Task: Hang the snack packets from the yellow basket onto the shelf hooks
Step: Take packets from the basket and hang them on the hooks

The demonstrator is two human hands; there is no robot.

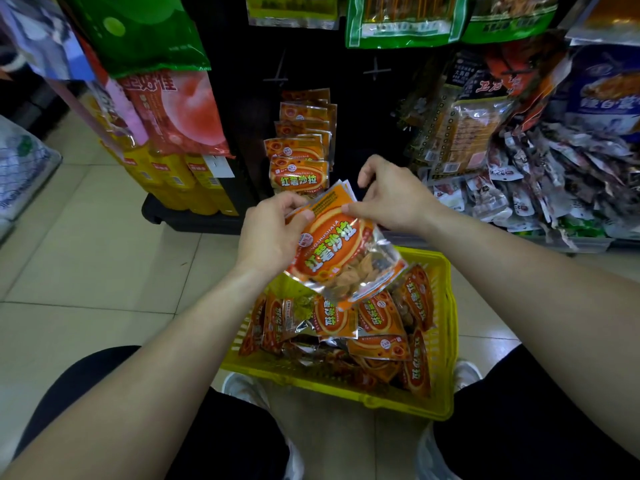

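A small stack of orange snack packets [343,258] is held above the yellow basket [440,407]. My left hand [268,233] grips the stack at its upper left edge. My right hand [388,195] pinches the top edge of the front packet with thumb and fingers. The basket sits on the floor between my knees and holds several more of the same orange packets [377,320]. On the dark shelf ahead, a column of matching packets [299,174] hangs from a hook, just beyond the held stack.
Pink and green bags [180,112] hang at the left above yellow packs [173,178]. At the right hang clear bags [464,133] over a bin heaped with small packets [561,188]. Green bags [405,19] hang above. Tiled floor [86,244] lies left.
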